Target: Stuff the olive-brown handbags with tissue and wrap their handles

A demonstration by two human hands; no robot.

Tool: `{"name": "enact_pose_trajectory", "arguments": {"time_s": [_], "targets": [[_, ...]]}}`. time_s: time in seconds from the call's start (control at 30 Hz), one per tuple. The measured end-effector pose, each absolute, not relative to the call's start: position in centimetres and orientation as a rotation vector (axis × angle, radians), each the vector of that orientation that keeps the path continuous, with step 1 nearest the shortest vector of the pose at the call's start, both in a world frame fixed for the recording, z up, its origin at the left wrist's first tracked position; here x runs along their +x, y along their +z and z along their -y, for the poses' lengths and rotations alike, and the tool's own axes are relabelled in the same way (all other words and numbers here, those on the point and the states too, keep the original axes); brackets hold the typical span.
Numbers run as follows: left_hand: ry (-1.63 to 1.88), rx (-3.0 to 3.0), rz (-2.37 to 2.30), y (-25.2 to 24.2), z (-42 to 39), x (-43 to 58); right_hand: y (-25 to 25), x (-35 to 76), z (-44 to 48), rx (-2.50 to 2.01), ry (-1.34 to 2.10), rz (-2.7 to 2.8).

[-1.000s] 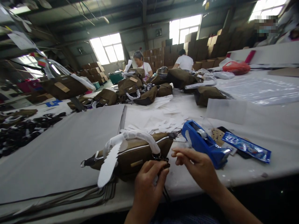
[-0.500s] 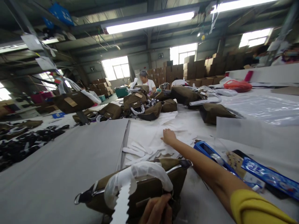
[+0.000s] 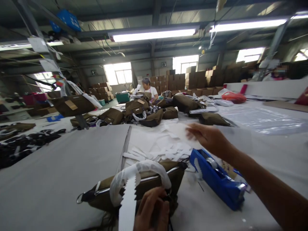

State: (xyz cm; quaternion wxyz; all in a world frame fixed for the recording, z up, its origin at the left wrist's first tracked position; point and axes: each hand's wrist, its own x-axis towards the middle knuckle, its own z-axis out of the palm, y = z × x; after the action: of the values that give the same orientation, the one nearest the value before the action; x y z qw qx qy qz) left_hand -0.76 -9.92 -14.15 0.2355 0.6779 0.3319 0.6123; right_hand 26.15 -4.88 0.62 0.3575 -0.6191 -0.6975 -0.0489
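An olive-brown handbag (image 3: pixel 154 189) with a silver zip stands at the near edge, its handle (image 3: pixel 150 163) wrapped in white film. A white strip with a toothed edge (image 3: pixel 127 200) hangs from the wrapping. My left hand (image 3: pixel 152 207) has its fingers curled against the bag's front, around the near foot of the handle. Over the table, beyond the blue tape dispenser (image 3: pixel 216 179), my right hand (image 3: pixel 204 136) hovers; its fingertips are smeared by motion. A white strip (image 3: pixel 197 168) lies against the dispenser's side.
White paper strips (image 3: pixel 156 152) lie scattered behind the bag. More brown bags (image 3: pixel 137 107) are heaped farther back, with a person (image 3: pixel 149 88) beyond them. Clear plastic sheets (image 3: pixel 262 118) cover the right side. A post (image 3: pixel 83 122) rises at left.
My right hand has lifted off the paper strips and moved right, towards me. The dispenser appears turned and nearer, and a white strip now shows on it. My left hand stays at the bag.
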Motion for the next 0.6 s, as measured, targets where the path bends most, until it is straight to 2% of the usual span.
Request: {"name": "enact_pose_trajectory", "arguments": {"time_s": [0.07,0.13,0.2,0.23,0.33,0.4,0.53,0.6], "targets": [[1.782,1.988,-0.878,-12.8,10.3,-0.5,1.4,25.2,11.4,-1.479,-0.015,1.966],[1.824,2.250,-0.676,-11.5,10.9,-0.1,1.8,24.0,17.1,-1.479,0.257,2.155],[1.694,2.449,-0.431,-10.3,11.8,0.6,1.6,23.1,21.3,-1.433,0.524,2.234],[1.598,2.453,-0.394,-10.0,12.5,1.0,1.2,22.9,22.8,-1.402,0.543,2.185],[1.324,2.143,-0.616,-9.8,14.6,2.0,-1.6,23.4,25.5,-1.395,0.274,1.695],[1.196,1.927,-0.749,-10.4,15.8,2.4,-4.8,23.7,26.2,-1.382,0.257,1.273],[1.143,1.747,-0.866,-12.1,17.2,2.5,-12.2,21.5,27.0,-1.132,0.886,0.655],[1.139,1.736,-0.877,-13.1,17.8,2.1,-14.9,19.8,27.2,-1.146,1.032,0.490]]}}
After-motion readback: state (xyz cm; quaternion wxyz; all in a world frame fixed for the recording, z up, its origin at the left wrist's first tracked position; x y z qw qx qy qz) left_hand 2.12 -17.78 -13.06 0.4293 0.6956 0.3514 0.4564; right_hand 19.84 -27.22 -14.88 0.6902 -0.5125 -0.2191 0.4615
